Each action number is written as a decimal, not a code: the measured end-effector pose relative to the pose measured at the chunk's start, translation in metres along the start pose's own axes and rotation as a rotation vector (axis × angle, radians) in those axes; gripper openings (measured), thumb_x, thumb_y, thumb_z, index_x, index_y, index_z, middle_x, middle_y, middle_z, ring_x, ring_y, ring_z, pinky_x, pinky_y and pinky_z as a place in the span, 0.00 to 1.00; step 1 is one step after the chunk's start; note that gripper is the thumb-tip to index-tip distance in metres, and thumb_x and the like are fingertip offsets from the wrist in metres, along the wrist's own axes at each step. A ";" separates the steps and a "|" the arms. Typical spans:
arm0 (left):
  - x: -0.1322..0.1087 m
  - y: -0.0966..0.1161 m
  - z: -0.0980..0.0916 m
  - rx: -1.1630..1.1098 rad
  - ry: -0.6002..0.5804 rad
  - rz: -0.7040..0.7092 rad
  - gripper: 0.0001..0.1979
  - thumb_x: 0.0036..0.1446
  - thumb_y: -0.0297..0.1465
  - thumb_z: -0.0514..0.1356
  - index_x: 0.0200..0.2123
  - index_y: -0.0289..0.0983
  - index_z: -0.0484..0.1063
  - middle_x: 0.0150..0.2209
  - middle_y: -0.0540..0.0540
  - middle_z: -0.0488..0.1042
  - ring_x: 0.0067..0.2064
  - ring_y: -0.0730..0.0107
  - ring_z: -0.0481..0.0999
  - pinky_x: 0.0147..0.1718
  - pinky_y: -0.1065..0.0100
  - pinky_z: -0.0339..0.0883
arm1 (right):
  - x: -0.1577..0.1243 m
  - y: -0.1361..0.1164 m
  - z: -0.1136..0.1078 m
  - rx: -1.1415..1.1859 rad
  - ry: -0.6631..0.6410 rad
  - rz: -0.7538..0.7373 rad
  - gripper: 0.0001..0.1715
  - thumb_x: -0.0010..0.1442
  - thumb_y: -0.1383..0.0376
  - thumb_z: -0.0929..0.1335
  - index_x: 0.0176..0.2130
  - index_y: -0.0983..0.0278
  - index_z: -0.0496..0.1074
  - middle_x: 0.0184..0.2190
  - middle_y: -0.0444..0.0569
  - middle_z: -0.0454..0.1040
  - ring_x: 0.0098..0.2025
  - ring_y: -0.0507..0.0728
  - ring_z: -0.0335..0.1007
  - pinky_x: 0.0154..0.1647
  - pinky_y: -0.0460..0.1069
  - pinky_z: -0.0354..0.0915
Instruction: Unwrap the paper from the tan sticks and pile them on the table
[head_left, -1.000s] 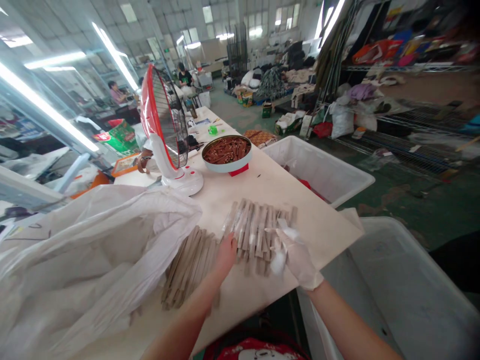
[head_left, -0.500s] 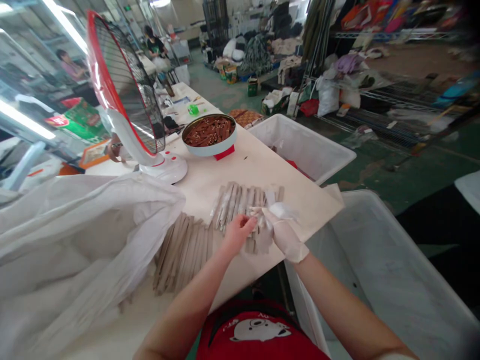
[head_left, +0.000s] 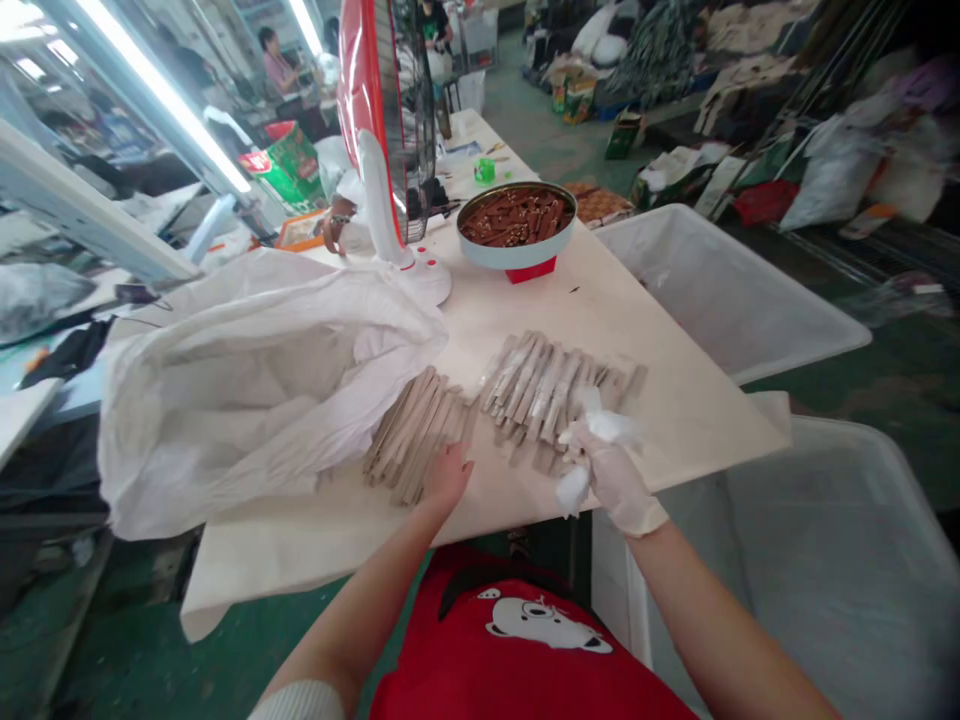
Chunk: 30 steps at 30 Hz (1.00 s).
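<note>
My bare left hand (head_left: 448,474) is at the near right edge of a pile of flat beige strips (head_left: 409,440), its thumb apart from the fingers. The fingertips blur into the strips, and no strip is plainly gripped. My right hand (head_left: 611,478), in a thin white glove, is closed around a crumpled white cloth (head_left: 574,488) that sticks out on both sides of the fist. Just beyond that hand lies a second row of strips (head_left: 536,385), with a shiny, clear-plastic look on several of them.
A large white sack (head_left: 270,400) lies left of the strips. Behind stand a red and white fan (head_left: 375,190) and a round tin (head_left: 517,255) of brown pieces on a red base. White plastic bins (head_left: 847,480) flank the table's right side. People sit farther back.
My left hand has left the right hand and moved left to the loose strips. My right hand still grips the white cloth. The camera view has turned left and down.
</note>
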<state>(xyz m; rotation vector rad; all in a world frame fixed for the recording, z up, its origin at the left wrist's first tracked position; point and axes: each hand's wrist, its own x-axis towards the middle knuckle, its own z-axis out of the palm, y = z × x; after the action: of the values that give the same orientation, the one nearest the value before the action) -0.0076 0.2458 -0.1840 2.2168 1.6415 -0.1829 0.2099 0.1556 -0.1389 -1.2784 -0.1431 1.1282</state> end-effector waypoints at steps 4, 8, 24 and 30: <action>0.009 -0.007 0.021 0.073 0.001 -0.049 0.18 0.58 0.28 0.52 0.51 0.31 0.64 0.50 0.33 0.68 0.50 0.55 0.70 0.48 0.60 0.63 | -0.006 0.007 0.001 -0.006 0.030 0.031 0.20 0.35 0.57 0.77 0.26 0.64 0.71 0.20 0.43 0.73 0.20 0.51 0.65 0.19 0.47 0.63; 0.012 -0.006 0.026 0.111 0.013 -0.093 0.19 0.59 0.22 0.42 0.50 0.28 0.64 0.49 0.30 0.68 0.48 0.57 0.72 0.45 0.61 0.65 | -0.007 0.007 -0.002 -0.020 0.057 -0.044 0.18 0.38 0.57 0.76 0.23 0.64 0.69 0.18 0.41 0.69 0.18 0.49 0.61 0.17 0.45 0.61; -0.085 0.021 -0.049 -0.659 0.005 0.206 0.16 0.60 0.40 0.48 0.45 0.37 0.66 0.30 0.48 0.72 0.29 0.69 0.71 0.28 0.71 0.65 | -0.008 -0.059 0.001 0.294 -0.253 -0.043 0.18 0.43 0.54 0.74 0.26 0.64 0.70 0.18 0.36 0.62 0.15 0.42 0.48 0.16 0.42 0.57; -0.100 0.056 -0.079 -0.765 0.003 0.257 0.15 0.58 0.42 0.52 0.41 0.38 0.68 0.27 0.50 0.69 0.28 0.71 0.68 0.26 0.73 0.62 | -0.009 -0.068 0.002 0.256 -0.092 -0.186 0.20 0.43 0.53 0.74 0.23 0.63 0.65 0.17 0.38 0.65 0.16 0.46 0.58 0.17 0.44 0.60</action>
<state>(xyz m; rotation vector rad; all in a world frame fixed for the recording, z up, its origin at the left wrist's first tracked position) 0.0051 0.1717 -0.0667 1.7803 1.1321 0.4455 0.2439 0.1590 -0.0794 -0.9662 -0.1767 1.0096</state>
